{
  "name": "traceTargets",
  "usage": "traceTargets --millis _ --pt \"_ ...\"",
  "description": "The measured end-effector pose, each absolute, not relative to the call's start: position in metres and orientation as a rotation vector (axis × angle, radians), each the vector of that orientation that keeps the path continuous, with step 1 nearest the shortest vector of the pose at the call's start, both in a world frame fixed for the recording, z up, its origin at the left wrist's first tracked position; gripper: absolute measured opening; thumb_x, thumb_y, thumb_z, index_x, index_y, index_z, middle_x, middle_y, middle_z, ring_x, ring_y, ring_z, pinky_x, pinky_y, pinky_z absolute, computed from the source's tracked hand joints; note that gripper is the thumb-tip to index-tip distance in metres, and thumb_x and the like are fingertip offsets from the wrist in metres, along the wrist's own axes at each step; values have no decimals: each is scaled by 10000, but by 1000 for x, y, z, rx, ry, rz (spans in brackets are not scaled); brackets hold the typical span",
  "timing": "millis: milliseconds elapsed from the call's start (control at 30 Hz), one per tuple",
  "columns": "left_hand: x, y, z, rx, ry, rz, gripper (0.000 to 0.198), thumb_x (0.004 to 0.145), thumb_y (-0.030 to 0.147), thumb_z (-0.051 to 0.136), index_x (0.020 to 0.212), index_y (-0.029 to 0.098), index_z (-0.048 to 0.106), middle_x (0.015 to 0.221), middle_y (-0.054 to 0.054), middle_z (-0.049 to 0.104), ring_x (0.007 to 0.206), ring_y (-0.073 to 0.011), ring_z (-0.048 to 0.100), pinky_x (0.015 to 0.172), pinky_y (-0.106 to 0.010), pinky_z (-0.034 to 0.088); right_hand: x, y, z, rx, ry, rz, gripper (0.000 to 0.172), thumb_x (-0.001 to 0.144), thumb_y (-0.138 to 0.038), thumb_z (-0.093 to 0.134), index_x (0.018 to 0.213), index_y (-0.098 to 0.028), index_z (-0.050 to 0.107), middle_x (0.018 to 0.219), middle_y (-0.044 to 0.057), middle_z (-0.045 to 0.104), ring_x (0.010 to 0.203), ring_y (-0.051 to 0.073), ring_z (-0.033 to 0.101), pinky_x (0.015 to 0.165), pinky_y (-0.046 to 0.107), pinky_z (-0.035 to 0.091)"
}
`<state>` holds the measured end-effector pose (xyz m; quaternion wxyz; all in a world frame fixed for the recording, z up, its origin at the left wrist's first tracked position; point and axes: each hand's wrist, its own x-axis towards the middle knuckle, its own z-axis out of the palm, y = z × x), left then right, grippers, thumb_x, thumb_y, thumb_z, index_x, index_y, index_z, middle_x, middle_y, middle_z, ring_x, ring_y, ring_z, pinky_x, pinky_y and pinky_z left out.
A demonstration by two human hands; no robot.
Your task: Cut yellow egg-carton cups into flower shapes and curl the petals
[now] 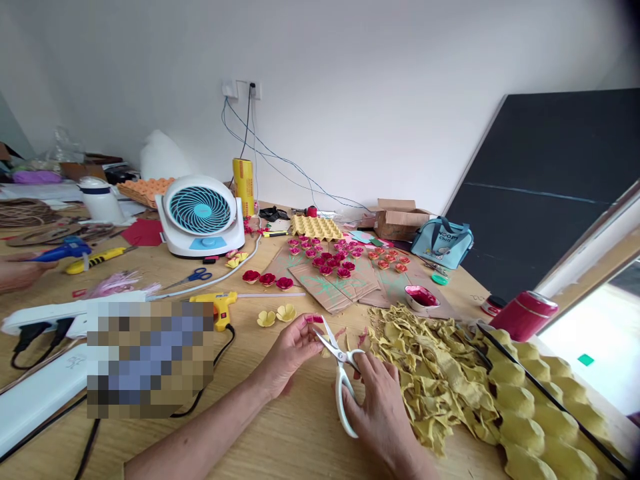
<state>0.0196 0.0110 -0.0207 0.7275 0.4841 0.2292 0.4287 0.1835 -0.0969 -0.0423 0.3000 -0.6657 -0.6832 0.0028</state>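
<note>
My right hand (383, 400) grips a pair of white-handled scissors (345, 377) with the blades apart, pointing up and left. The blades reach to the fingers of my left hand (295, 350), whose tips are stained pink. Thumb and fingers pinch a small pale yellow piece of egg carton (325, 353), mostly hidden by the hand and blades. Two yellow carton flowers (277, 315) lie just beyond my left hand. To the right of my right hand is a heap of torn yellow carton scraps (435, 380) beside a yellow egg carton (540, 413).
Painted flowers (335, 260) stand on cardboard at the back, near a bowl of red paint (421, 297). A yellow glue gun (220, 308), fan (203, 213) and power strip (75, 313) are on the left. Another person's hand (23, 273) is near a blue glue gun (63, 249). A red can (525, 315) stands right.
</note>
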Motion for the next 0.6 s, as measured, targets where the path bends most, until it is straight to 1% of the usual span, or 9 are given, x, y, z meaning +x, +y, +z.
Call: traceTargets --millis 133,333,500,600 --pt "21 8 -20 1062 485 922 366 718 184 796 1030 191 605 910 -14 710 859 -151 659 850 -278 463 183 -96 -43 -1753 -1819 25 82 868 -282 573 882 -238 505 835 0 579 798 215 536 780 364 341" --pt "21 7 -25 1058 452 892 380 744 146 771 1073 203 592 916 -11 717 899 -156 659 916 -298 435 184 -96 -43 -1732 -1835 35 90 877 -284 569 898 -235 497 845 0 576 806 212 535 793 367 349" --pt "22 3 -22 1018 448 863 434 721 161 792 1101 204 586 851 6 695 942 -183 656 902 -303 430 182 -97 -40 -1715 -1853 20 95 878 -276 560 926 -231 492 852 5 564 815 219 527 829 398 351" --pt "23 1 -20 1001 444 858 440 711 181 804 1094 204 588 849 7 691 968 -190 648 887 -295 426 182 -97 -40 -1715 -1874 -22 110 870 -278 561 930 -230 483 865 17 560 825 231 517 836 412 362"
